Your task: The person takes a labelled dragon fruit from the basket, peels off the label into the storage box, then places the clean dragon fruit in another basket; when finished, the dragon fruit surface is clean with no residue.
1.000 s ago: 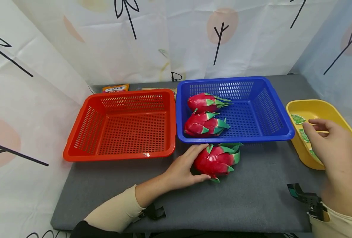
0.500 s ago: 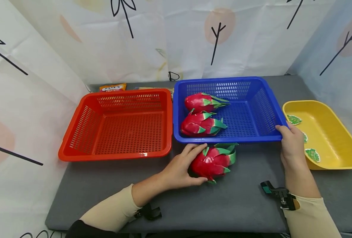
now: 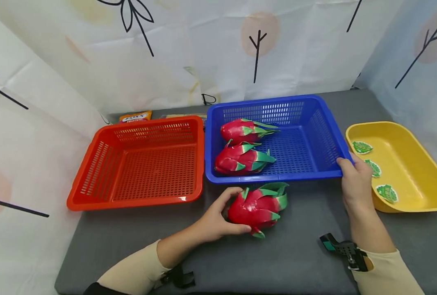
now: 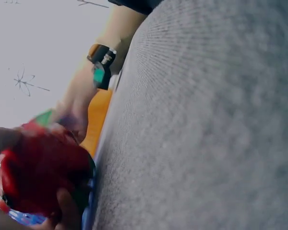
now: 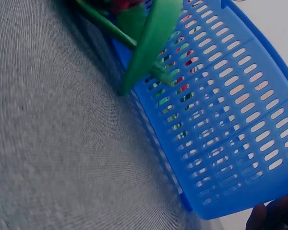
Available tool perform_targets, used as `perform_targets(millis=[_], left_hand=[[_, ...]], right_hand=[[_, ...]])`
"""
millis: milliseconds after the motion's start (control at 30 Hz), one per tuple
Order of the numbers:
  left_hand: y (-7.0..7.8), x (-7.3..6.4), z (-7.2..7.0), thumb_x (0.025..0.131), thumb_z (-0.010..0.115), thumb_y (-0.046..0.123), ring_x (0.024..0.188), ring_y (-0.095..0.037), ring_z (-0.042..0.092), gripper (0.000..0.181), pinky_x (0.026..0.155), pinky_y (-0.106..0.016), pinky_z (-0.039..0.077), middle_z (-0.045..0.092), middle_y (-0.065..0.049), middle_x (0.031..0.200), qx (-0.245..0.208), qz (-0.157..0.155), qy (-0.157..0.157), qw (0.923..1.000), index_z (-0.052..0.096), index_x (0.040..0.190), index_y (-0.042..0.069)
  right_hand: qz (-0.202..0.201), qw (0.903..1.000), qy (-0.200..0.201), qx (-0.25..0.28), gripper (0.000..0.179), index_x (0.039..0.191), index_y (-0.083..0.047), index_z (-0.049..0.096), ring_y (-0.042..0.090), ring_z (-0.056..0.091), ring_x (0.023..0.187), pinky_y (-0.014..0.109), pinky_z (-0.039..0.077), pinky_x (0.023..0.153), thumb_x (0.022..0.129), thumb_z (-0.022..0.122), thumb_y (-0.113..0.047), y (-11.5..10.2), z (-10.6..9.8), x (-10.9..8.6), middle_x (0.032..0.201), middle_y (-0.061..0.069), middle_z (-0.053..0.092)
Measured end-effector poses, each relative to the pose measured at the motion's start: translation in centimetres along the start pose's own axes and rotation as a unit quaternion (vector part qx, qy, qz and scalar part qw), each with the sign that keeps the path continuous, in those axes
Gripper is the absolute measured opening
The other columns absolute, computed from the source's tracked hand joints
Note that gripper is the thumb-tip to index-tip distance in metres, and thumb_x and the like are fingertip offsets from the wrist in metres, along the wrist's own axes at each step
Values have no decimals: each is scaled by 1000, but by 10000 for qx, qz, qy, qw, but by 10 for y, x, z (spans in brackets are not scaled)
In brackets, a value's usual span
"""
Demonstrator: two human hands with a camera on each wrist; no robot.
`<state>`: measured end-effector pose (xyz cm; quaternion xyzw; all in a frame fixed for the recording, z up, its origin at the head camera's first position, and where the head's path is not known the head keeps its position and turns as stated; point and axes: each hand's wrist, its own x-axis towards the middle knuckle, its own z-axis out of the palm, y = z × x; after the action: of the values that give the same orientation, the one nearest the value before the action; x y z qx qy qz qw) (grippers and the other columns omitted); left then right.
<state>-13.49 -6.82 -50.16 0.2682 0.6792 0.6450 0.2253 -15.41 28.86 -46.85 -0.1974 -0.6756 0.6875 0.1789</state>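
My left hand (image 3: 215, 219) grips a red dragon fruit (image 3: 253, 209) with green leaf tips, on the grey table in front of the blue basket. In the left wrist view its fingers curl round the dragon fruit (image 4: 43, 167). My right hand (image 3: 358, 184) holds the front right corner of the blue basket (image 3: 274, 178), thumb over the rim. Two more dragon fruits lie in that basket's left side, one at the back (image 3: 237, 130) and one in front (image 3: 237, 159). The right wrist view shows the basket's slotted wall (image 5: 221, 110) and green leaves (image 5: 151, 43).
A red basket (image 3: 137, 203) stands left of the blue one, with no fruit in it. At the right is a yellow basin (image 3: 410, 164) with several green leaf-like stickers on its left side. An orange packet (image 3: 135, 117) lies behind the red basket.
My right hand has moved left from over the yellow basin and taken hold of the blue basket's corner. My left hand keeps its grip on the dragon fruit. The head view has shifted slightly.
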Motion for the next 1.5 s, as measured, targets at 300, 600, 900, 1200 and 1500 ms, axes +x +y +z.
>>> perform_targets(millis=[300, 600, 900, 1200, 1500], left_hand=[[22, -24, 4, 85, 79, 4, 129, -33, 51, 76, 94, -46, 56, 49, -17, 142, -1575, -48, -588, 9858, 33, 145, 0], [76, -5, 13, 87, 79, 18, 135, -33, 45, 84, 95, -50, 54, 41, -18, 147, -1324, 1883, -790, 9699, 26, 152, 14], [120, 38, 24, 84, 83, 18, 136, -36, 43, 84, 94, -51, 55, 39, -19, 148, -475, 2186, 216, 9744, 32, 150, 21], [131, 98, 46, 79, 87, 17, 132, -17, 43, 88, 88, -35, 58, 39, 0, 146, 1836, 1202, 1725, 9602, 38, 150, 30], [104, 161, 64, 76, 92, 24, 121, -30, 53, 89, 81, -42, 60, 43, -8, 136, 2547, -646, 1428, 9542, 40, 148, 31]], right_hand=[[-390, 9959, -246, -783, 35, 126, 9, 64, 9, 63, 75, 15, 52, 69, 103, 51, -14, -3, -6, -4, 95, -4, 71], [-278, 9964, -46, -794, 35, 124, 5, 65, 11, 59, 74, 18, 49, 70, 103, 49, -17, 1, -7, -4, 93, 0, 70], [-187, 9954, -42, -937, 33, 110, 5, 65, 20, 54, 74, 24, 42, 66, 104, 46, -22, -2, -5, -6, 86, 6, 62], [-261, 9946, -280, -962, 30, 105, 5, 62, 21, 55, 67, 26, 45, 60, 103, 49, -22, -3, -7, -7, 75, -1, 60], [-332, 9926, -350, -1116, 32, 108, 6, 63, 17, 55, 74, 25, 44, 62, 102, 46, -21, -3, -10, -5, 89, 10, 63]])
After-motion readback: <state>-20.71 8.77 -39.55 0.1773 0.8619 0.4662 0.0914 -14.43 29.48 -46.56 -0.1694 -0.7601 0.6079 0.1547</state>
